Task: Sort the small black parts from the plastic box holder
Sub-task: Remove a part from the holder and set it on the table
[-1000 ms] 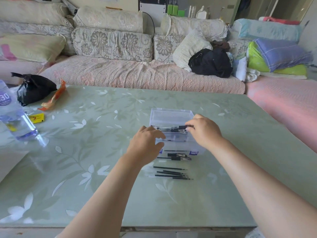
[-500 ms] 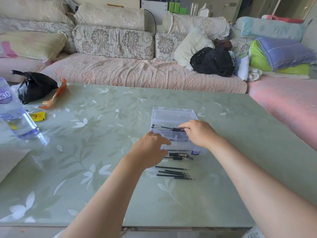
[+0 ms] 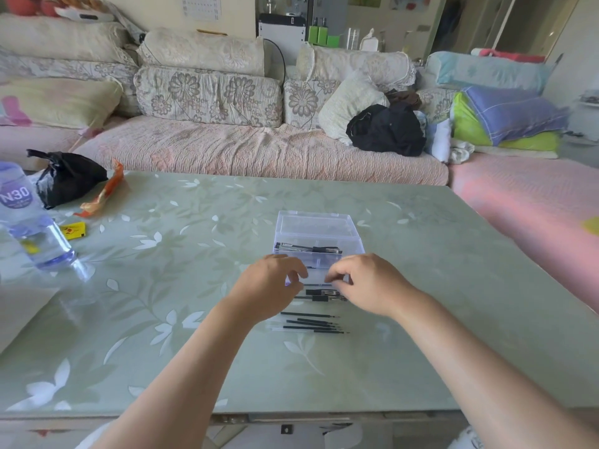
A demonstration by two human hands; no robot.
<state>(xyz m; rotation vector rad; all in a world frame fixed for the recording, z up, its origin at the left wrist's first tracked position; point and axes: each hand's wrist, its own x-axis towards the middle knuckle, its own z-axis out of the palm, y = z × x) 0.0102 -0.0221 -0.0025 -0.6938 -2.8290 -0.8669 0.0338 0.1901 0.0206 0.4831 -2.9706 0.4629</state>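
Plastic box (image 3: 316, 222) behind left hand (image 3: 270, 288), right hand (image 3: 368, 283), grips curled, hold unclear, bottle (image 3: 39, 241) aside

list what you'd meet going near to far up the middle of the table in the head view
thin black refills → thicker black parts → clear plastic box → sofa

Clear glossy plastic box (image 3: 316, 233); smooth, shiny glass-like table (image 3: 421, 286); quilted cloth sofa (image 3: 259, 150).
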